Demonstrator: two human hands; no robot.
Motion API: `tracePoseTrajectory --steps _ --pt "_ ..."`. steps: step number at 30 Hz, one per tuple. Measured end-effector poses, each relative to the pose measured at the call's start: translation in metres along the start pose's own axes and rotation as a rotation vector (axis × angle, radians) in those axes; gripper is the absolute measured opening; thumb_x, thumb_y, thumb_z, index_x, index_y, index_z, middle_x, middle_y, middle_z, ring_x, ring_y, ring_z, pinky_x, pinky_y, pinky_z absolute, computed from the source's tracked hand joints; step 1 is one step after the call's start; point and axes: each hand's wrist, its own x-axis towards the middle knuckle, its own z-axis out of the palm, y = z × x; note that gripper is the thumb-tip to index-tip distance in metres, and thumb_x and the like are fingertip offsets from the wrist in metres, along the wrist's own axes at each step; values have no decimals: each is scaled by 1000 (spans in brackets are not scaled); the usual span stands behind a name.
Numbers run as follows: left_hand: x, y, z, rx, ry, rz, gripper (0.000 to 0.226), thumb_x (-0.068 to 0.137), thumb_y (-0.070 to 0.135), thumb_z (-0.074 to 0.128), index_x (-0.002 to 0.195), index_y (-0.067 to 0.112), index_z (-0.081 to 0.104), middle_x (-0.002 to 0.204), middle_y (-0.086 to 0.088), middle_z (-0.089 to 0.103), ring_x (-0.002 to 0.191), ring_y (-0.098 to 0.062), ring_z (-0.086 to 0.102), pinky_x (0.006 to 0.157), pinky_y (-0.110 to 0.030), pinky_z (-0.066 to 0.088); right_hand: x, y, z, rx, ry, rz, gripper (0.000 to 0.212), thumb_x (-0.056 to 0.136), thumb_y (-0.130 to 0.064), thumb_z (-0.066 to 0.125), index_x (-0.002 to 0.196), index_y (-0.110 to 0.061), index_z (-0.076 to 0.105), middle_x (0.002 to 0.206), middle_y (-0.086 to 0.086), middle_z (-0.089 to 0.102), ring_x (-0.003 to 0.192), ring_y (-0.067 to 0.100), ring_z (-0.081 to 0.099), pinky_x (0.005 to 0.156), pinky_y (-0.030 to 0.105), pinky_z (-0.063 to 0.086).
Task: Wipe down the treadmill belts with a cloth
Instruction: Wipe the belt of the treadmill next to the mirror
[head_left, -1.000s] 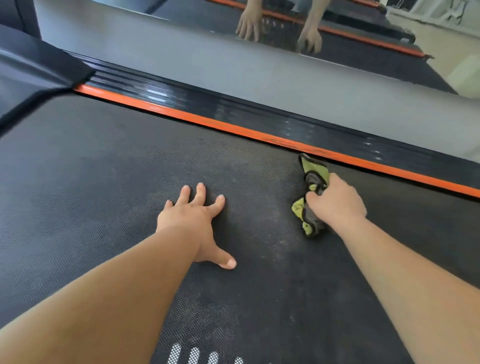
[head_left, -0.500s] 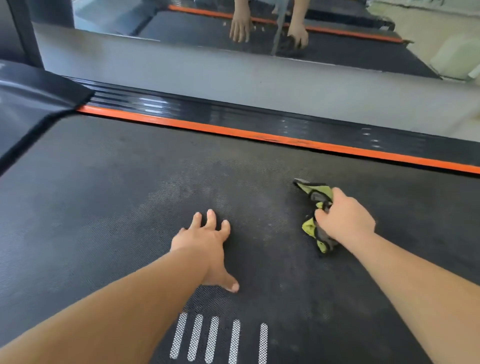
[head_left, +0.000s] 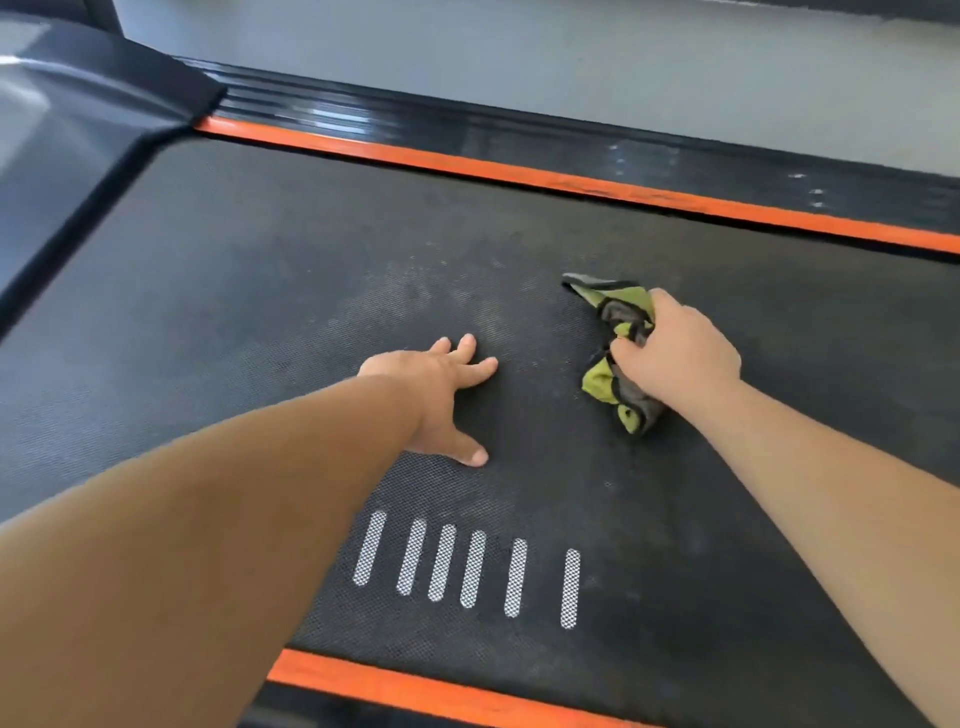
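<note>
Gripping a green cloth (head_left: 601, 383), right hand (head_left: 675, 353) on striped belt (head_left: 260, 312); left hand (head_left: 441, 387) flat, fingers (head_left: 480, 366) spread.

This looks like a gym or exercise room; a wide black textured treadmill belt (head_left: 249, 312) fills the view, printed with white dashes (head_left: 472, 569); orange trim strips (head_left: 571, 183) edge both sides; a ribbed black foot rail (head_left: 467, 127) and a glossy motor cover (head_left: 78, 119) adjoin it; plain grey floor (head_left: 571, 57) lies beyond.
</note>
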Motion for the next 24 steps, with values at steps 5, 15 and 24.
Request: tracePoseTrajectory --steps 5,15,24 --pt "5 -12 -8 95 -31 19 84 98 63 53 159 53 -4 171 18 -8 156 -16 22 110 -50 44 -26 -36 14 -49 45 -34 48 91 -45 61 131 -22 47 112 14 58 104 41 58 71 38 41" --pt "-4 3 -2 51 -65 7 97 92 75 50 161 44 -9 168 18 -22 159 -13 -7 118 -63 31 -22 -22 8 8 -21 -143 41 86 -51 58 120 -32 47 111 6 57 104 35 59 76 42 49" --pt "-3 6 0 36 -54 -37 107 86 79 57 164 39 -3 167 18 -24 158 -12 -8 117 -61 33 -80 -59 21 1 -132 -359 40 82 -51 63 107 -27 43 93 2 54 94 36 62 69 39 46"
